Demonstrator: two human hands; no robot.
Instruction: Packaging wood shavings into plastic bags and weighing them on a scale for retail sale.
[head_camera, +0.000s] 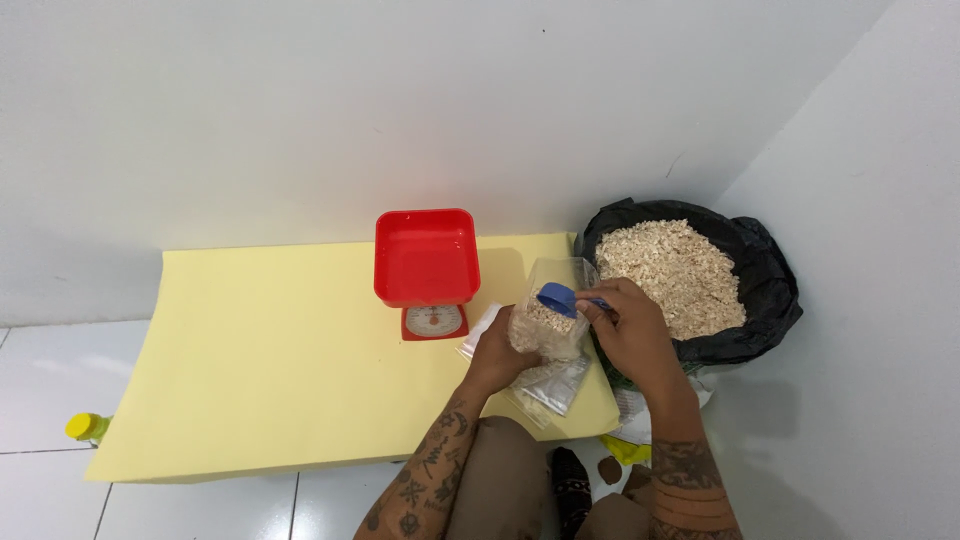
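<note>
One head-worn camera looks steeply down, close over the yellow sheet (280, 360) toward a white wall corner.

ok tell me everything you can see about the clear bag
The clear plastic bag is small, soft and see-through, part filled with pale flakes. It stands upright with its mouth open above the yellow sheet. The left hand grips its side, and the blue scoop in the right hand tips into its mouth.

Red scale (425, 265), blue scoop (556, 298), yellow sheet (280, 370)
</note>
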